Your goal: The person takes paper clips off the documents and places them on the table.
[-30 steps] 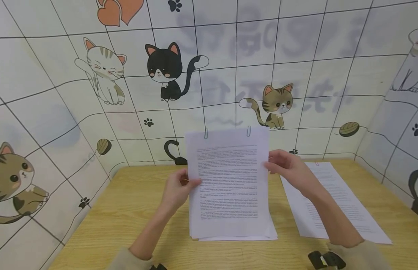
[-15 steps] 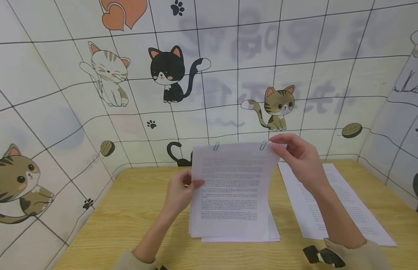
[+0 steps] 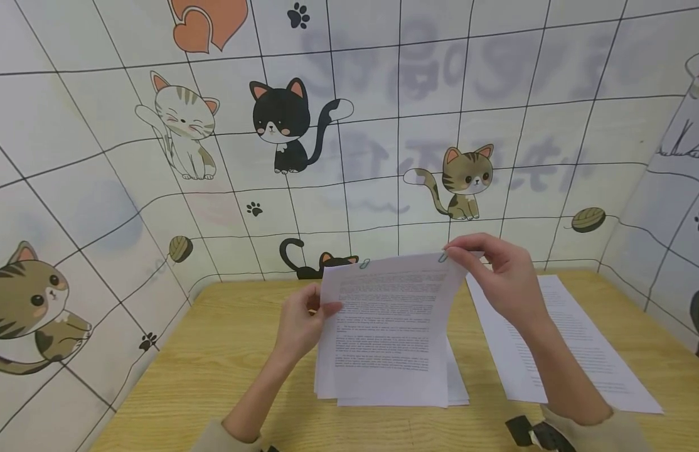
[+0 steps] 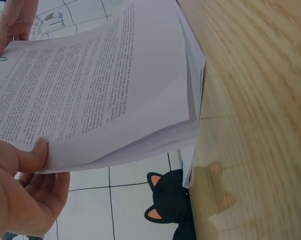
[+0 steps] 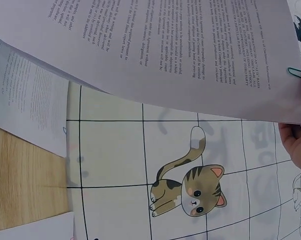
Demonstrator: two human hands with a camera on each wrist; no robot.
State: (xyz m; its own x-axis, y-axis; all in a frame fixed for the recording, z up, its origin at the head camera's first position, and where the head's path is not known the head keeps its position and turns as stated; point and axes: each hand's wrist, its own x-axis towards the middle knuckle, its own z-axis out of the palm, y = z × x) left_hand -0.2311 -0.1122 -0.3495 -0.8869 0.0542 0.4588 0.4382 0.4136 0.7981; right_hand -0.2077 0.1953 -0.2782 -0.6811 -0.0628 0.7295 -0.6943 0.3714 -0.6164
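Observation:
A stack of printed papers (image 3: 383,333) stands upright over the table, its lower edge near the tabletop. My left hand (image 3: 301,320) pinches its left edge, thumb on the printed face. My right hand (image 3: 504,276) pinches the top right corner, thumb tip right at the right paper clip (image 3: 442,258). The left paper clip (image 3: 364,264) sits on the top edge. The top leans back and the right side curves. In the left wrist view, the lower corners of the sheets (image 4: 155,95) fan slightly apart. The right wrist view shows my right fingers (image 5: 298,145) behind the corner.
More printed sheets (image 3: 586,351) lie on the wooden table (image 3: 225,351) to the right, partly behind my right forearm. A wall covering with cartoon cats (image 3: 282,125) rises behind the table.
My right hand has moved from the right edge up to the top right corner by the clip. The top edge has come down and tilted back; my left hand keeps its hold.

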